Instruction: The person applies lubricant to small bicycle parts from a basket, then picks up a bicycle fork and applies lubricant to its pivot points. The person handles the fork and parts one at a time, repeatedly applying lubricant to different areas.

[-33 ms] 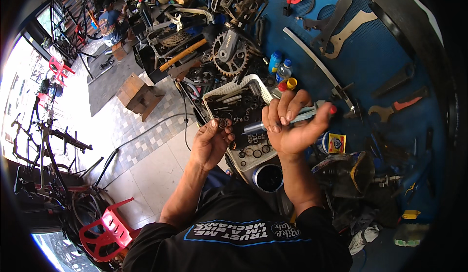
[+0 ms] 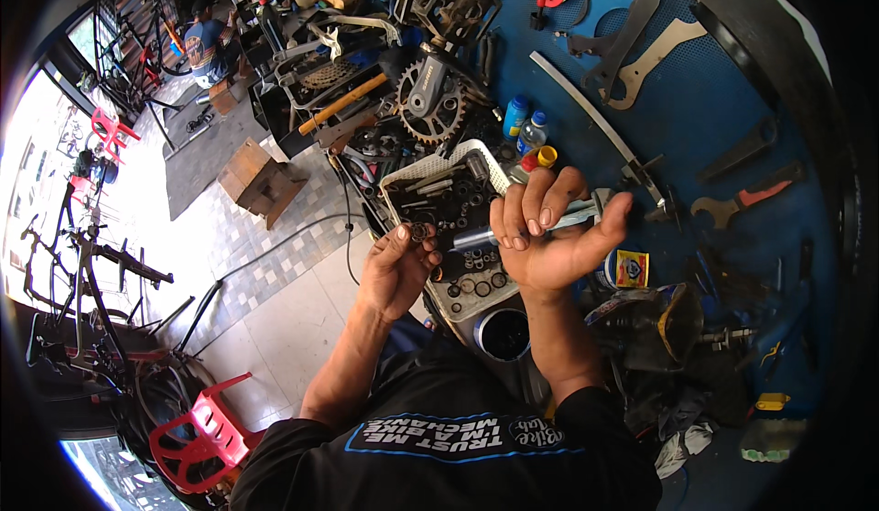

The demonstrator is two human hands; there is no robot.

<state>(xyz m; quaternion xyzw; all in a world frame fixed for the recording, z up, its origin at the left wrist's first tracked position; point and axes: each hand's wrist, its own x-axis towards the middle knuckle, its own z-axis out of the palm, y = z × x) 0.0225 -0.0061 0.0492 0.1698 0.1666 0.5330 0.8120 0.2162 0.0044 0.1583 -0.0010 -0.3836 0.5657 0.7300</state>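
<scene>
My left hand (image 2: 394, 268) pinches a small dark ring (image 2: 419, 233), apparently a bearing, over the left side of a cream plastic tray (image 2: 392, 184). My right hand (image 2: 558, 241) grips a slim tool with a grey-blue cylinder (image 2: 474, 240) and a pale green body, perhaps a grease gun. Its cylinder points left toward the ring, though I cannot tell whether they touch. Small metal parts, rods (image 2: 439, 181) and several black O-rings (image 2: 482, 287) lie in the tray. Below it stands a dark-filled tub (image 2: 502, 332).
Blue pegboard (image 2: 678, 135) with wrenches is at right, with bottles (image 2: 515, 119) before it. A crankset (image 2: 426, 99) lies among piled tools. Bike frames (image 2: 92, 264), red chairs (image 2: 201, 438) and a wooden box (image 2: 252, 181) stand left. A person (image 2: 206, 48) crouches farther back.
My right hand has shifted very slightly, and the tool's red end, visible before beside my thumb, is now hidden. My left hand has not visibly moved.
</scene>
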